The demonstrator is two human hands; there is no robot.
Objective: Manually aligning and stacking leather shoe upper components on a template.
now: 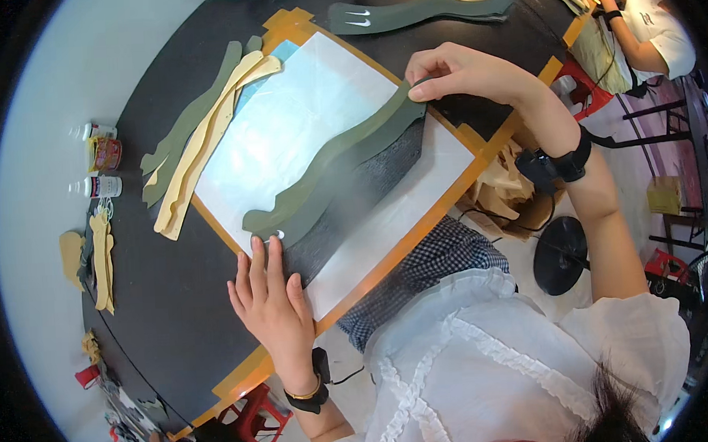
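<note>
One green strip point(320, 171) on the white panel point(360, 260) seems mid-alignment, right hand point(470, 74) pinching it, left hand point(275, 303) outspread; dark strips point(428, 14) beyond the panel appear done, yellow strips point(216, 136) leftward apparently pending.

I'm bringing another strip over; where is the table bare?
Black tabletop lies open left of the left hand, below the long cream strips. The white board is crowded: those strips overlap its upper-left edge; olive pieces cross its middle.

The wide, round picture looks down from the person's head, quite near, over a white ruffled cloth shirt point(472, 390) to the bare left hand point(274, 299) and bare right hand point(466, 72) at a flat black table point(192, 307).
</note>
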